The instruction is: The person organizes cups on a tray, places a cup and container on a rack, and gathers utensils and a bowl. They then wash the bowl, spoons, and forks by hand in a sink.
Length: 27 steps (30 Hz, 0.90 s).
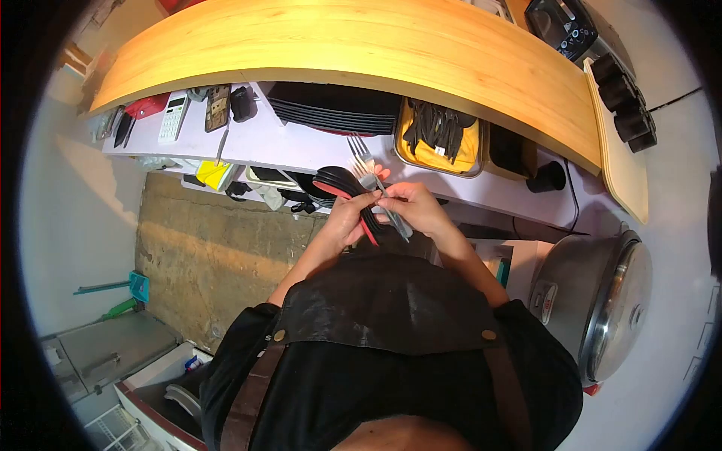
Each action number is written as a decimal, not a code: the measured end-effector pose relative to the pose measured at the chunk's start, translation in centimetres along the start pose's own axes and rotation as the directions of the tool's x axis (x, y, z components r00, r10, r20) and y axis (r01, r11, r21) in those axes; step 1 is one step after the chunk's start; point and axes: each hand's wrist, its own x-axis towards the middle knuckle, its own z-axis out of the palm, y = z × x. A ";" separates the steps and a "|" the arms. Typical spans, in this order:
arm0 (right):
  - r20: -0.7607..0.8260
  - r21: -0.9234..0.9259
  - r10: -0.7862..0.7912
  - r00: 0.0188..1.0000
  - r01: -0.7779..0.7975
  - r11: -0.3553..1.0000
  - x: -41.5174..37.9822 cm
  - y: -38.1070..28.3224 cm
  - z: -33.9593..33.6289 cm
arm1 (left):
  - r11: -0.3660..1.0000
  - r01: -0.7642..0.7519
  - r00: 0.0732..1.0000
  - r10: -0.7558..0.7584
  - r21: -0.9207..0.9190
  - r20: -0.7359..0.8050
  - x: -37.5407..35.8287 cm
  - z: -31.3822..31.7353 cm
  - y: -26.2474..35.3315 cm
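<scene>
The left hand (347, 218) is closed around a bundle of long black spoons with red inner faces (342, 186); their smooth, rounded bowls stick out above the fingers, away from the body. The right hand (417, 210) is closed around the handles of two metal forks (366, 161). The forks are thin, shiny and grey, and their pointed tines rise above the grip, while the handle ends come out below the palm, tilted toward the apron. The two hands touch each other, and the forks cross just beside the spoons.

Beyond the grip lies a pale, flat shelf (301, 146), and its front edge runs just behind the tines. On the shelf, to the right of the grip, a yellow rectangular tray (444, 154) holds dark cutlery, and to the left of the grip there is a stack of flat black plates (335, 109). Above them a curved wooden counter (353, 49) with smooth grain hangs over the shelf.

Far right of the grip stands a round steel rice cooker (602, 301). Left of the grip the rough concrete floor (210, 248) is open. Below the grip is a dark leather apron (383, 301), close to the wrists.
</scene>
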 end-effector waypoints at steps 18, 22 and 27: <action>-0.098 -0.479 0.049 0.994 -0.091 0.873 1.8 -5.4 -11.1 | 0.996 0.037 0.998 -0.034 0.081 -0.050 -1.9 -1.3 1.0; -0.274 -0.236 0.103 0.956 -0.170 0.957 -1.2 -3.9 -12.9 | 0.998 0.024 0.995 -0.018 0.057 -0.101 -2.3 -2.0 0.9; -0.630 -0.582 -0.239 0.739 -0.245 0.776 6.9 -2.8 -16.9 | 0.997 0.049 0.987 -0.039 0.063 -0.158 -1.6 -2.5 0.2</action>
